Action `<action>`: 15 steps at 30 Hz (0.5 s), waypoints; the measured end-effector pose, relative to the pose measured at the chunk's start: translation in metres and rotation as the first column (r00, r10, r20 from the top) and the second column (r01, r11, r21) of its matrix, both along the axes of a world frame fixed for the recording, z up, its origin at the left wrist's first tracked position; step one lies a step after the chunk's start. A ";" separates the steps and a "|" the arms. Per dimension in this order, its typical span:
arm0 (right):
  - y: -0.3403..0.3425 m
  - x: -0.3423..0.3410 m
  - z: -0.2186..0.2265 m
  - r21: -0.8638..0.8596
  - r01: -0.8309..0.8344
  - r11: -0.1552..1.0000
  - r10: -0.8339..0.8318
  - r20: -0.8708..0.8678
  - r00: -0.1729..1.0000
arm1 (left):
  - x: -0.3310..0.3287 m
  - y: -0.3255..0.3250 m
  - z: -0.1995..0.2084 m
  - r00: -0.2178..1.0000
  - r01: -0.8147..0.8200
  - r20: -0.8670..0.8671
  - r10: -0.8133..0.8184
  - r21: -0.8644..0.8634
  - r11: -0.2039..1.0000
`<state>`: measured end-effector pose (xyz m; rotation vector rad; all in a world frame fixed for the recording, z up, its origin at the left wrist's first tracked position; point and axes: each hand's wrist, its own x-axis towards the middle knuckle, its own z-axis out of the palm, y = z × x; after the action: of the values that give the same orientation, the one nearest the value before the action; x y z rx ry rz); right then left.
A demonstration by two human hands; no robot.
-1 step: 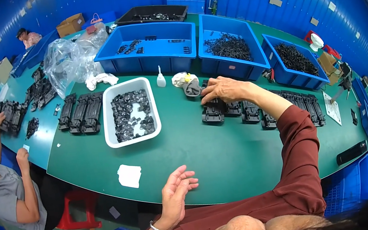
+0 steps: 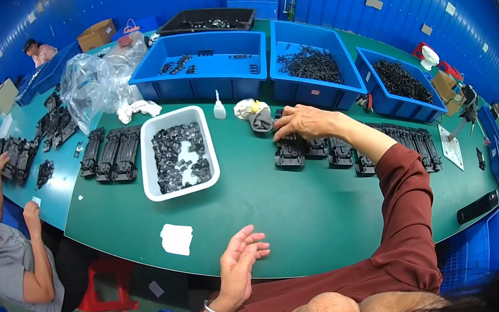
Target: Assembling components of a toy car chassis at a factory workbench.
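My right hand point(image 2: 308, 123) reaches over the row at right, its fingers bent round the far end of the leftmost black plastic chassis point(image 2: 289, 155). That hand covers the chassis's far part. Several more black chassis point(image 2: 341, 154) lie side by side to its right. Near the front edge of the table, my left hand point(image 2: 244, 261) hovers with its fingers parted and nothing in it. A white tray point(image 2: 214, 180) of small black parts point(image 2: 164, 146) stands to the left. Next to my right fingertips is a grey and white cloth bundle point(image 2: 260, 119).
Blue bins point(image 2: 213, 84) line the back, two with black rod-like parts. More chassis point(image 2: 114, 153) lie left of the tray. A small white bottle point(image 2: 219, 107), white paper point(image 2: 177, 239) and a black cylindrical object point(image 2: 476, 208) rest on the green table. A co-worker point(image 2: 17, 262) sits at left.
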<state>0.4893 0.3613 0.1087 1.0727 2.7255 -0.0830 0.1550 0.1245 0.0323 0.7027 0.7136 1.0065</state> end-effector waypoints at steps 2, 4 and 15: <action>0.007 0.000 -0.007 0.008 0.063 0.998 -0.061 -0.170 0.984 | -0.003 -0.001 -0.001 1.000 -0.003 0.004 0.003 0.004 1.000; 0.015 -0.002 -0.012 0.026 0.096 0.995 -0.088 -0.224 0.971 | -0.006 -0.001 -0.001 1.000 -0.009 0.011 0.009 0.008 1.000; 0.069 -0.055 -0.039 -0.044 0.411 0.911 -0.398 -0.364 0.842 | -0.020 -0.007 0.005 0.997 -0.026 -0.067 0.030 0.060 0.998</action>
<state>0.4348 0.4303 0.0698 1.7956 2.7585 -0.3336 0.1347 0.1178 0.0377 0.7828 0.7574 1.0368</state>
